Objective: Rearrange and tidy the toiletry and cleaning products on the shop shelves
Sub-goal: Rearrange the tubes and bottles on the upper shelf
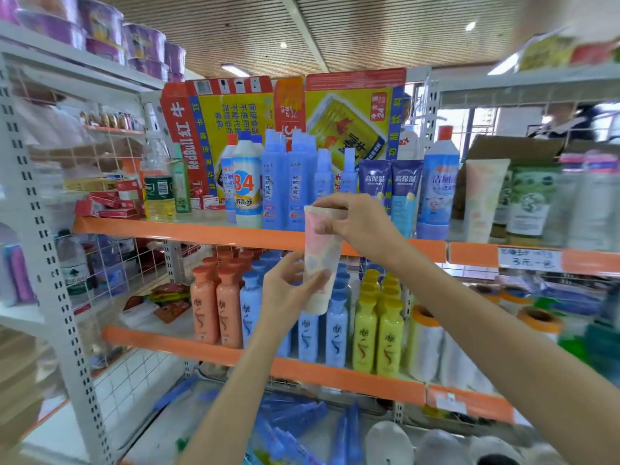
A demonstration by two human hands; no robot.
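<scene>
I hold a pastel pink-and-cream tube [321,253] upright in front of the shelves, crimped end up. My right hand [359,223] pinches its top end. My left hand [288,290] grips its lower part near the cap. Behind the tube, the upper orange-edged shelf [188,231] carries a white "84" bottle [247,186], blue spray bottles [281,182], two purple-and-blue tubes [391,186] and a blue cleaner bottle [437,186]. A matching pastel tube [481,199] stands further right on that shelf.
The shelf below [335,375] holds rows of orange [216,307], blue [335,330] and yellow [377,333] bottles, with plastic rolls [432,344] to the right. Red Bull cartons [349,109] stand behind the upper row. Red boxes [107,203] and a clear bottle [157,182] sit at left.
</scene>
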